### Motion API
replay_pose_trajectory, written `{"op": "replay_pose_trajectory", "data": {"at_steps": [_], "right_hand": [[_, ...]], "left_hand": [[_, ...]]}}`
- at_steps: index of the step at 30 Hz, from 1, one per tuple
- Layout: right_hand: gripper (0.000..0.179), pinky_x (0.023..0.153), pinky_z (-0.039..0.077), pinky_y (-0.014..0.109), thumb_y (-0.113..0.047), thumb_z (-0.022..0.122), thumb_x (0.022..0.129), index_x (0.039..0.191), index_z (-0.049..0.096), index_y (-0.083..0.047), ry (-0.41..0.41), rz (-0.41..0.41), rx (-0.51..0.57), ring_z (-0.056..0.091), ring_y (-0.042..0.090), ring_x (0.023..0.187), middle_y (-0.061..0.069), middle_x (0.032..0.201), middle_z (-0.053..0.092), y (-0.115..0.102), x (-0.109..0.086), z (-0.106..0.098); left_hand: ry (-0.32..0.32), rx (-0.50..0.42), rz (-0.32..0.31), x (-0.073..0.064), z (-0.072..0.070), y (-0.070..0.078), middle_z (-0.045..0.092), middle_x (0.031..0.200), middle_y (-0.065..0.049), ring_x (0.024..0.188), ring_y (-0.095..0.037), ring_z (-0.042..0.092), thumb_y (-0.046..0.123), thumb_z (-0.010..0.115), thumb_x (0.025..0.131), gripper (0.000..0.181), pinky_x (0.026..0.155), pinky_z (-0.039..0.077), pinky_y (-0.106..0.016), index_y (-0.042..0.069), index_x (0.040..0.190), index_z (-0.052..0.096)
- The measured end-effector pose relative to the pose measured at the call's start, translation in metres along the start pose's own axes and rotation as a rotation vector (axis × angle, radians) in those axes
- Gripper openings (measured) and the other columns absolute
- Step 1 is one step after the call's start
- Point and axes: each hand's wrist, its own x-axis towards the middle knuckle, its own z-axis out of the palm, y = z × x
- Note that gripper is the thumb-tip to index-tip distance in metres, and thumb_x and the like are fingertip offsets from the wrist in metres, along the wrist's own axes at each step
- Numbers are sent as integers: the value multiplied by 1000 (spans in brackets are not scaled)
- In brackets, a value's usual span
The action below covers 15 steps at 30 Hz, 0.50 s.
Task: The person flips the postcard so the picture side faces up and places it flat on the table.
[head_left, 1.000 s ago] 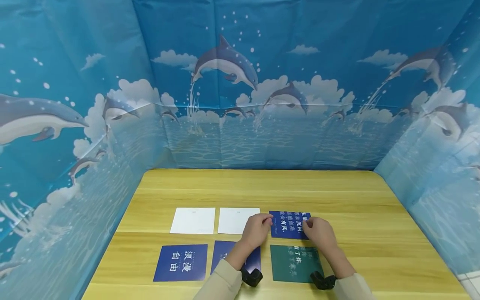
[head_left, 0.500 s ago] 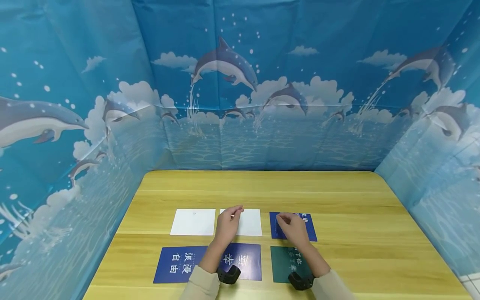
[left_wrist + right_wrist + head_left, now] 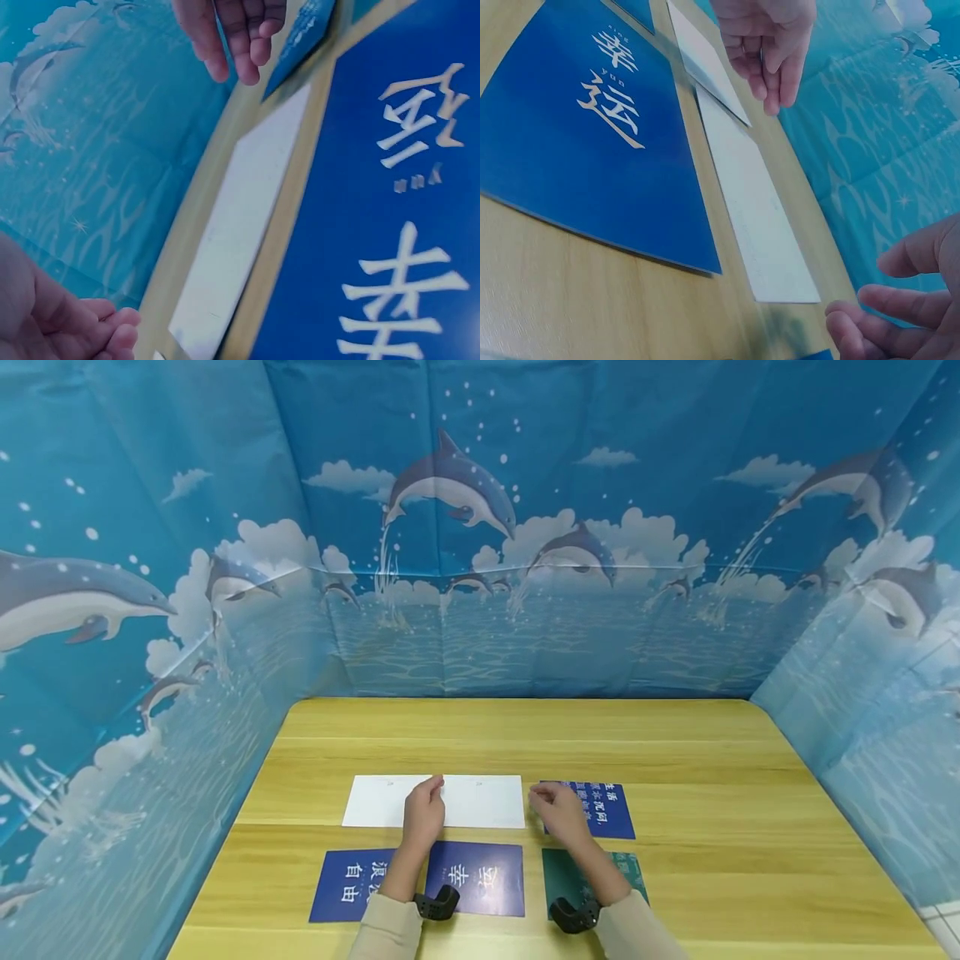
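My left hand (image 3: 423, 810), fingers loosely bent and holding nothing, hovers over the seam between two white cards in the head view. It hides part of the left white card (image 3: 371, 802). Past it lies the right white card (image 3: 483, 802). My right hand (image 3: 561, 810) hangs beside that card's right edge and covers the left part of a blue card with white lettering (image 3: 611, 814). Nothing sits between its relaxed fingers either. In the right wrist view the left white card (image 3: 705, 60) overlaps the corner of the right one (image 3: 761, 210).
Closer to me lie a blue card (image 3: 333, 893), a second blue card (image 3: 480, 889) and a green card (image 3: 632, 870), partly under my forearms. The yellow wood table (image 3: 735, 827) meets a dolphin-printed backdrop (image 3: 480, 635) at the back and sides.
Both hands have moved left: the left from between the right white card and the blue card to the white cards' seam, the right from the blue card's right edge to its left edge.
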Motion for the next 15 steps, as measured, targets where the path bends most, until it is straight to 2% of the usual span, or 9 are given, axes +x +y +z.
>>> {"op": "replay_pose_trajectory", "data": {"at_steps": [4,6,9,10,12,13,15], "right_hand": [[22,62,48,32,-9,59,86,99,65,7,-21,-2,-24,57,19,71,8,84,63,-2,0,4],[20,68,49,34,-9,59,86,97,65,7,-24,-6,-35,57,21,78,7,83,63,-2,0,5],[20,68,49,35,-8,59,86,97,65,7,-23,-6,-39,58,23,79,8,83,63,-2,1,7],[20,68,49,35,-8,59,86,97,65,7,-24,0,-36,58,23,79,9,84,63,-2,1,7],[20,68,49,36,-8,59,85,97,65,8,-24,-6,-45,58,23,78,9,83,63,0,2,9],[20,68,49,36,-8,59,85,97,65,8,-24,-5,-49,58,23,78,9,84,63,0,2,9],[21,68,50,36,-8,60,85,97,65,8,-24,4,-48,58,23,79,9,84,63,1,3,10]], "left_hand": [[2,19,-10,-1,1,-6,56,117,-25,115,-38,47,-3,39,91,32,95,38,-47,-13,116,54],[6,38,-6,-1,0,-9,55,119,-26,117,-39,45,-4,38,89,34,96,36,-48,-14,117,53],[14,68,-10,-1,0,-11,54,119,-26,116,-40,45,-5,39,86,36,95,36,-50,-14,116,54],[10,76,-12,-1,0,-12,57,112,-27,110,-39,50,-5,38,85,33,92,41,-49,-13,111,58],[1,83,-20,-1,0,-13,60,88,-25,87,-36,58,-5,38,84,27,76,48,-44,-10,96,62],[-2,87,-23,-1,1,-14,56,75,-21,72,-31,56,-6,38,84,24,66,47,-40,-8,88,62],[-10,92,-25,0,2,-14,39,58,-11,52,-22,39,-6,38,83,19,51,37,-32,-5,71,53]]}}
